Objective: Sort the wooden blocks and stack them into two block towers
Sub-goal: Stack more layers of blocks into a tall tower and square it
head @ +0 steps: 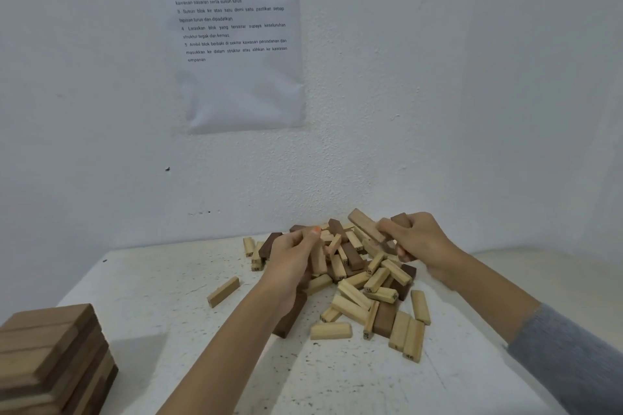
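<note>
Grip first, from the left: the left hand point(293, 258) is curled over the left edge of the pile of blocks point(364, 283), fingers and thumb closed round what appears to be a pale block point(318, 261) standing nearly on end. The right hand point(419, 241) is closed round a dark block point(401, 220) at the far right of the heap. Its fingertips also touch a long tan block point(365, 225), but whether that one is held cannot be told.

At the near left corner of the desk point(161, 340) stands a started tower point(50, 357) of brown layers laid crosswise. A lone pale block point(223, 291) lies apart between that tower and the heap. Another brown block point(290, 320) lies partly hidden under the left forearm. The heap itself sits in the middle toward the far wall, pale and dark pieces jumbled and tilted on one another. A printed sheet point(236, 37) hangs on the wall above, and a grey sleeve point(573, 364) covers the right forearm.

The blocks look light, rigid and smooth, so they will likely slide rather than bend. Each is best pinched across its long sides near the middle. Pulling one from under others may shift its neighbours. Sorting seems partly done, with a second tower not yet begun.
</note>
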Action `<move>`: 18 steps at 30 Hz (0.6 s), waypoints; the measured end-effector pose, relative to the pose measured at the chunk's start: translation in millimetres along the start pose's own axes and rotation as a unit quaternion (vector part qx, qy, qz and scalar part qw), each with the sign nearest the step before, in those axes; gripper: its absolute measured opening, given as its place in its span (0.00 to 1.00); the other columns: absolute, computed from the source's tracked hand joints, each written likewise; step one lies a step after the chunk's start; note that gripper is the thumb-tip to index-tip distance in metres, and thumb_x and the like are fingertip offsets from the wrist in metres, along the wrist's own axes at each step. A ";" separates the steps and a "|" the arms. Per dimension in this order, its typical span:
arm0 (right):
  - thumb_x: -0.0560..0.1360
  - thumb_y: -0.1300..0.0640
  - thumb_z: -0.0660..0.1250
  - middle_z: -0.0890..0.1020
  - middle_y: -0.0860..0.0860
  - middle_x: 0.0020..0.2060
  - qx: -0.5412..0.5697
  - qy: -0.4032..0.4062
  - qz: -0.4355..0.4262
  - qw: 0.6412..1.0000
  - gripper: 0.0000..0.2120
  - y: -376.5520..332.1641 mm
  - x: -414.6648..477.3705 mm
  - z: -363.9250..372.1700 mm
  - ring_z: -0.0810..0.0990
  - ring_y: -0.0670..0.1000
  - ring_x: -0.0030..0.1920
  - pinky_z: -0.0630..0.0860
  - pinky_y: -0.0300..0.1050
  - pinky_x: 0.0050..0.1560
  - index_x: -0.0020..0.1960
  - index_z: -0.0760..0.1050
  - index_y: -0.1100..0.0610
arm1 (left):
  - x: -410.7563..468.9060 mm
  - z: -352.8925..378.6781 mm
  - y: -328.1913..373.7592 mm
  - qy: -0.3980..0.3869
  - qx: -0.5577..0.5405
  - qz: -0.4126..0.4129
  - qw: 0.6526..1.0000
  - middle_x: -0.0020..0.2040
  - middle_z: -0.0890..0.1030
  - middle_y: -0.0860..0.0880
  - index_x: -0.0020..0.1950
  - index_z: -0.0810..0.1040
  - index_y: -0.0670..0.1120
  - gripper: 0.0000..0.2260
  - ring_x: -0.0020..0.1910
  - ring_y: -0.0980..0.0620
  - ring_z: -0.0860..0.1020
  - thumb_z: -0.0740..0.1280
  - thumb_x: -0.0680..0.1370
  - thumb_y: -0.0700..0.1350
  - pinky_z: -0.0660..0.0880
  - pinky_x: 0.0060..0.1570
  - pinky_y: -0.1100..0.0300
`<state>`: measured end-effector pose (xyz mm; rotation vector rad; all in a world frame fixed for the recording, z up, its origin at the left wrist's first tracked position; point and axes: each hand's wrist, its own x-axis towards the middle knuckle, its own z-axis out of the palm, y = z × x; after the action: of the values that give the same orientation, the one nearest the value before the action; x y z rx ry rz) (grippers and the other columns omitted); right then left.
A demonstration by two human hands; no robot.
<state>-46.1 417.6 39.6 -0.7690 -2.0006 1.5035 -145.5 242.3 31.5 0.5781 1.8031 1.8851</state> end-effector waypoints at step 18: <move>0.73 0.59 0.72 0.73 0.46 0.21 0.087 -0.146 -0.020 0.985 0.04 -4.5 -143.7 52.3 0.67 0.44 0.23 0.66 0.34 0.25 0.43 0.81 0.60 | -119.6 -60.1 -9.9 -0.059 0.031 -0.023 0.998 0.45 0.83 0.42 0.56 0.80 0.38 0.09 0.41 0.51 0.83 0.68 0.77 0.37 0.81 0.41 0.60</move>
<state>18.1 280.0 21.2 -0.4554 -2.0384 1.8236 -84.7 123.2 20.6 0.6489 1.7892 1.7330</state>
